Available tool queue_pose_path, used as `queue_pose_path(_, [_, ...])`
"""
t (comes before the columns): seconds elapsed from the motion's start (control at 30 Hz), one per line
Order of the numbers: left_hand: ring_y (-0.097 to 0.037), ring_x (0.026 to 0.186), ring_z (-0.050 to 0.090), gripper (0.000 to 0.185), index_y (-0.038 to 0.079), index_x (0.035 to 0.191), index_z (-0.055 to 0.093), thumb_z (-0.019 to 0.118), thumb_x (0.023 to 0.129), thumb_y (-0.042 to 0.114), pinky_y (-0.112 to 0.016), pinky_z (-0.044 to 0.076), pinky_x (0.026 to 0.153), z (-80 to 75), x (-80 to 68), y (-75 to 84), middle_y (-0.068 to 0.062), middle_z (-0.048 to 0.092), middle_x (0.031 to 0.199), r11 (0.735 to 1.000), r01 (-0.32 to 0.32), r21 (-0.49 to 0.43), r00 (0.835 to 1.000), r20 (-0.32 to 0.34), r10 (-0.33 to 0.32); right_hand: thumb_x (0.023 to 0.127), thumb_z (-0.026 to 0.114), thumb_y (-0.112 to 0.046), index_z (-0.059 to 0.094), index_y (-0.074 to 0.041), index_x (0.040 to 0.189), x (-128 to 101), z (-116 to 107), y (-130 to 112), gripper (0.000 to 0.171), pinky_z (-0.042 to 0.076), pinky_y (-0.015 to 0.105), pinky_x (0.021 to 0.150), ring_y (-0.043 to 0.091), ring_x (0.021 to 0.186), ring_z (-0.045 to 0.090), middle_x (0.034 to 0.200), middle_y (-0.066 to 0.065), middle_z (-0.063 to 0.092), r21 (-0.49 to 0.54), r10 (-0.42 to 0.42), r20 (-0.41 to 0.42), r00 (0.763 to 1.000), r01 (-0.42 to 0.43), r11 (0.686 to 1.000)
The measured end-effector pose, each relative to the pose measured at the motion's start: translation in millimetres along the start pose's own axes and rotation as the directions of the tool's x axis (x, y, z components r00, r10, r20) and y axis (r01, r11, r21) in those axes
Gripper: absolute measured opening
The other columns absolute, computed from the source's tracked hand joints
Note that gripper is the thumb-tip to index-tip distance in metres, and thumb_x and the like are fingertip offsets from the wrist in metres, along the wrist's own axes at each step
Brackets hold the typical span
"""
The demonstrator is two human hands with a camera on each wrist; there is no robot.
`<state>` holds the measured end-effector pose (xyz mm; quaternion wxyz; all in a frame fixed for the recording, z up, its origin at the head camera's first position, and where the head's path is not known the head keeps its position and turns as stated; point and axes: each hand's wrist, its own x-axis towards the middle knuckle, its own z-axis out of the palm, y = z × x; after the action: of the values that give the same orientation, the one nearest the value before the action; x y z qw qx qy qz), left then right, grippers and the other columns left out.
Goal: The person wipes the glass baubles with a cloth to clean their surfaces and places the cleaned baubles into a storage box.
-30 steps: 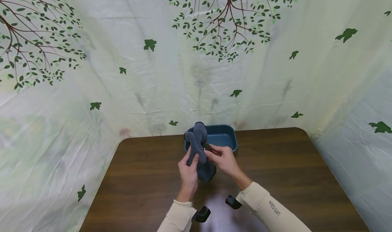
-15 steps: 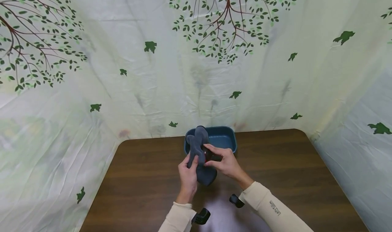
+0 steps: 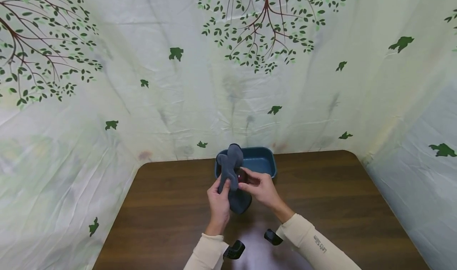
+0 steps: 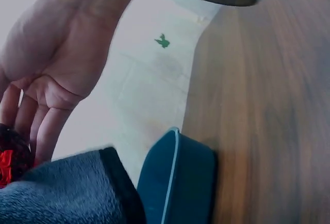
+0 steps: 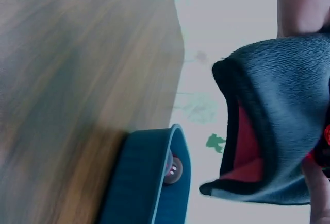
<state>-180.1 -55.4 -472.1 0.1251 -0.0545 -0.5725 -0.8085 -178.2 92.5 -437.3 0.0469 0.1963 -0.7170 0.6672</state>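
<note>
A grey sock-like fabric piece (image 3: pixel 230 165) with a red lining (image 5: pixel 248 149) is held upright above the brown table (image 3: pixel 171 206). My left hand (image 3: pixel 222 186) grips its lower part from the left, fingers curled round the cloth (image 4: pixel 62 195). My right hand (image 3: pixel 245 179) pinches the fabric at its open edge, where a dark red patch (image 3: pixel 242 177) shows. Just behind the hands stands a dark blue tub (image 3: pixel 262 161), seen close in the wrist views (image 4: pixel 175 183) (image 5: pixel 149 183). A small round thing (image 5: pixel 172 170) lies inside the tub.
A leaf-printed sheet (image 3: pixel 228 75) hangs as a wall behind the table and along both sides. The table's rounded far corners (image 3: pixel 351 153) meet this sheet. Black wrist camera mounts (image 3: pixel 233 249) show near the sleeves.
My right hand's fingers have closed in on the fabric's open edge, and the dark red patch now shows there. The left hand and the tub stay where they were.
</note>
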Motion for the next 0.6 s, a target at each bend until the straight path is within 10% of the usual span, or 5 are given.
queue_pose_path(0.27, [-0.013, 0.092, 0.066, 0.036, -0.014, 0.120, 0.059, 0.059, 0.096, 0.012, -0.026, 0.054, 0.082, 2.4, 1.5, -0.2, -0.006, 0.069, 0.102, 0.997, 0.073, -0.037, 0.996, -0.045, -0.074, 0.075, 0.074, 0.012, 0.052, 0.015, 0.128, 0.4, 0.0, 5.0, 0.057, 0.047, 0.040, 0.093, 0.041, 0.122, 0.050, 0.131, 0.030, 0.053, -0.065, -0.199, 0.035, 0.979, 0.201, 0.977])
queue_pose_path(0.47, [-0.021, 0.122, 0.055, 0.044, -0.008, 0.132, 0.052, 0.063, 0.093, 0.010, -0.025, 0.048, 0.094, 1.2, -2.9, -2.1, -0.018, 0.056, 0.132, 0.999, 0.003, 0.033, 0.999, 0.033, -0.004, 0.089, 0.065, 0.000, 0.053, 0.014, 0.128, 1.5, 1.9, 8.4, 0.043, 0.054, 0.038, 0.081, 0.035, 0.099, 0.066, 0.115, 0.031, 0.062, -0.022, 0.035, -0.027, 0.999, -0.036, 0.999])
queue_pose_path(0.6, [-0.030, 0.134, 0.039, 0.044, -0.007, 0.133, 0.051, 0.063, 0.092, 0.005, -0.022, 0.041, 0.101, 0.2, -4.8, -2.4, -0.019, 0.044, 0.142, 0.991, -0.068, 0.118, 0.992, 0.110, 0.055, 0.097, 0.058, -0.016, 0.064, 0.009, 0.118, 5.5, 3.9, 21.2, 0.032, 0.058, 0.032, 0.072, 0.018, 0.081, 0.070, 0.097, 0.018, 0.070, 0.079, 0.228, -0.101, 0.968, -0.221, 0.972])
